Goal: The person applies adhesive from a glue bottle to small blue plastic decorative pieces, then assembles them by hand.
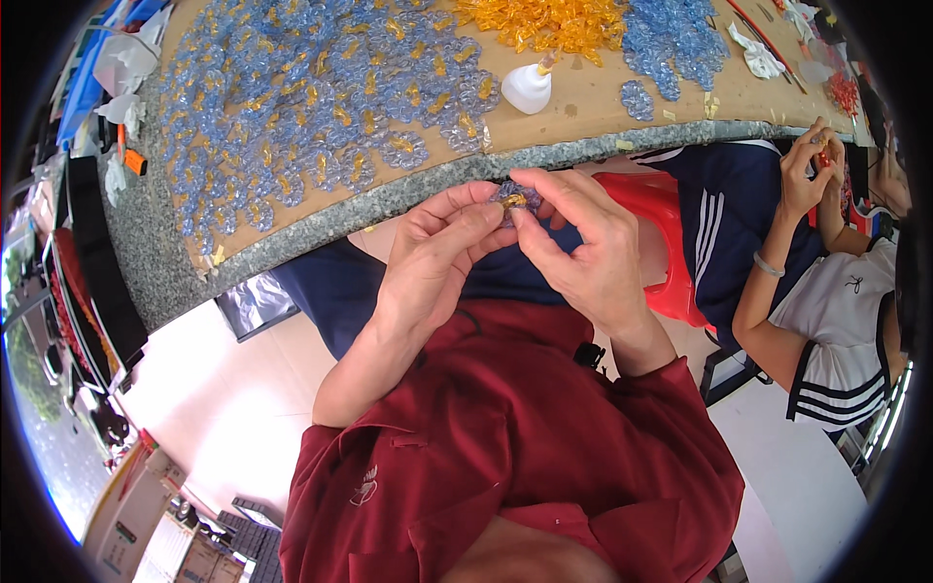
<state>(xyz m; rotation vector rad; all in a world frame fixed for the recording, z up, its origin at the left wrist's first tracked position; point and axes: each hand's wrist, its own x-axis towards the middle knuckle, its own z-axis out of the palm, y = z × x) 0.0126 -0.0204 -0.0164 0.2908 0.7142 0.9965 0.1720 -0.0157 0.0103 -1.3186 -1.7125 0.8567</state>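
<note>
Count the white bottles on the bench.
1. The white bottle stands between the spread blue-and-orange pieces on its left and a lone blue piece on its right. The cluttered far-right end might hide another.

The scene is bright, with white glare on the pale floor (pixel 228 389) at left, while the table edge (pixel 165 291) looks curved inside the black round border.

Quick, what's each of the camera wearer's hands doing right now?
Left hand: closed, pinching a translucent blue plastic piece with a yellow-orange part.
Right hand: closed, fingertips on the same piece.
</note>
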